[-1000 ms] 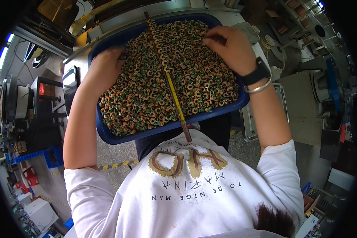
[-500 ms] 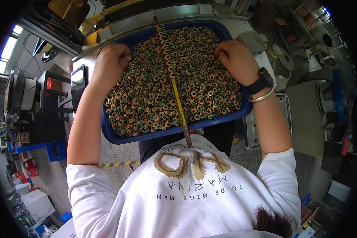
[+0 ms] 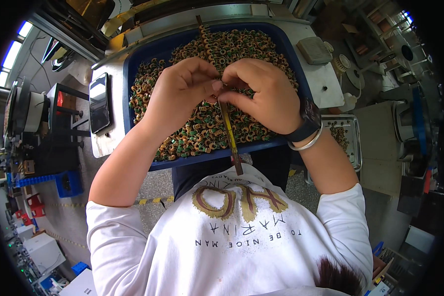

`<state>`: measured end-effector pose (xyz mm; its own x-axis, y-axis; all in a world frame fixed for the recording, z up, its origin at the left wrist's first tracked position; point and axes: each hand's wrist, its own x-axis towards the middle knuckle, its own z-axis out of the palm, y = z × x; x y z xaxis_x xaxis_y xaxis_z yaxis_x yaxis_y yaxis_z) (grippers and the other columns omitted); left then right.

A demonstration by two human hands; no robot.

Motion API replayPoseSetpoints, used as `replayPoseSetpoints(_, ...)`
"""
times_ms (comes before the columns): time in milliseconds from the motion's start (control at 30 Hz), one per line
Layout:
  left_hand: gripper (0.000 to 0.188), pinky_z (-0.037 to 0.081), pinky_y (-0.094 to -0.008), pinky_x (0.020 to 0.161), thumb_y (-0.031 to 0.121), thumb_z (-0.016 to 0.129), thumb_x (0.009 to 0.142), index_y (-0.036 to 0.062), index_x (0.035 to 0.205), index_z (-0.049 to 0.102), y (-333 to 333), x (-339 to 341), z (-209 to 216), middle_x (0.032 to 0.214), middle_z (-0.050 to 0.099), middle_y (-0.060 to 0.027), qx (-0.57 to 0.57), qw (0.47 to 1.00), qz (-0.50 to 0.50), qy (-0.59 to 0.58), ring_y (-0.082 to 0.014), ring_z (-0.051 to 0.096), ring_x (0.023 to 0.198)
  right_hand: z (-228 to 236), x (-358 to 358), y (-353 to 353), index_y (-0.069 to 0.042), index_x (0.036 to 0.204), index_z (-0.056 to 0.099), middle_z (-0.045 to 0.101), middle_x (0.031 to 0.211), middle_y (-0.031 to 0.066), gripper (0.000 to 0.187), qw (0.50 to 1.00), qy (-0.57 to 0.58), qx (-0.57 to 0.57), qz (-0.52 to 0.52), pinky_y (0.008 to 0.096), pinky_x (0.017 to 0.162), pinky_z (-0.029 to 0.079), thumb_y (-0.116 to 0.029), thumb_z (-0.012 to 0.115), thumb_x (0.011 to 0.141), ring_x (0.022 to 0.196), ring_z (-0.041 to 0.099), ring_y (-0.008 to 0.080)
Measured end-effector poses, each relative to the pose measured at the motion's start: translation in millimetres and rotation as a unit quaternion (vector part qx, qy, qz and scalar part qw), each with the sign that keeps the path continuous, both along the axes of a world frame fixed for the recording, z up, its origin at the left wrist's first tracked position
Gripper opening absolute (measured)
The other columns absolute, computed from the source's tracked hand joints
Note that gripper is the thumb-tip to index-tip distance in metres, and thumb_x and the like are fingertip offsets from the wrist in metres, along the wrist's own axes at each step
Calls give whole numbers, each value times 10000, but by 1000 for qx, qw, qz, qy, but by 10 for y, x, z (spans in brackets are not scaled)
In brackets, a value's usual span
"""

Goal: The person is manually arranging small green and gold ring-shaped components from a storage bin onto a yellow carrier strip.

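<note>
A blue tray point(image 3: 302, 74) in front of me holds a heap of small toroidal coils point(image 3: 197, 133) wound with copper-coloured wire, with green parts among them. Across it runs a narrow bar point(image 3: 230, 135), partly yellow, its near end close to my shirt; a row of coils sits along its far part. Over the bar's middle my left hand point(image 3: 182, 89) and my right hand point(image 3: 264, 96) meet, thumbs and fingers closed in pinches. Small coils seem to be between the fingertips, mostly hidden by them. The right wrist carries a black watch and a silver bangle.
A black phone-like device point(image 3: 99, 101) lies on the white table left of the tray. At the right are a grey box point(image 3: 314, 51) and a stray small dark piece point(image 3: 324, 88). A metal tray point(image 3: 358, 143) with some coils stands lower right, beside my forearm.
Both hands have moved inward from the tray's left and right sides to meet at the bar. The tray and bar have shifted slightly, and the bar's near end sits a little higher.
</note>
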<state>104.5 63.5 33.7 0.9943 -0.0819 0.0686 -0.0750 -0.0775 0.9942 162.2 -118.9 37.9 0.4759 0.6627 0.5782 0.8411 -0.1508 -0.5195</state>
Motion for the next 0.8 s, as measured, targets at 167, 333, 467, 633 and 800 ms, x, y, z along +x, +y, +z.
replayPoseSetpoints(167, 181, 501, -284, 680, 60, 638, 832, -15, 982, 570, 35, -2, 60, 875, 646, -81, 142, 990, -5, -13, -156, 625, 784, -52, 25, -49, -42, 821, 597, 603, 742, 86, 170, 999, 34, -7, -6, 346, 622, 476, -134, 709, 732, 711, 601, 264)
replayPoseSetpoints(333, 407, 428, -417, 941, 150, 671, 773, 86, 1167, 590, 129, 73, -51, 1191, 573, -126, 496, 821, -29, -280, -339, 517, 1111, -134, 22, -131, -24, 867, 617, 596, 741, 85, 169, 987, 126, -98, -3, 288, 607, 463, -70, 708, 733, 671, 601, 218)
replayPoseSetpoints(467, 437, 418, -410, 969, 165, 677, 769, 129, 1196, 596, 187, 137, -157, 1265, 536, -128, 511, 817, -57, -261, -312, 508, 1154, -205, -8, -91, -17, 867, 600, 602, 760, 86, 147, 990, 66, -121, -3, 293, 611, 472, -60, 685, 755, 678, 610, 205)
replayPoseSetpoints(633, 377, 449, -393, 943, 173, 692, 750, 107, 1119, 647, 255, 220, -198, 1228, 569, -121, 496, 817, -69, -288, -300, 551, 1113, -191, -50, -80, -14, 879, 593, 606, 779, 92, 159, 986, 113, -121, -6, 292, 614, 478, -53, 680, 752, 678, 612, 216)
replayPoseSetpoints(800, 352, 466, -388, 922, 168, 700, 738, 100, 1082, 666, 240, 237, -199, 1197, 592, -118, 488, 816, -61, -303, -295, 573, 1084, -212, -30, -66, -21, 864, 626, 621, 807, 100, 140, 986, 115, -116, -23, 288, 614, 478, -47, 684, 739, 684, 619, 220)
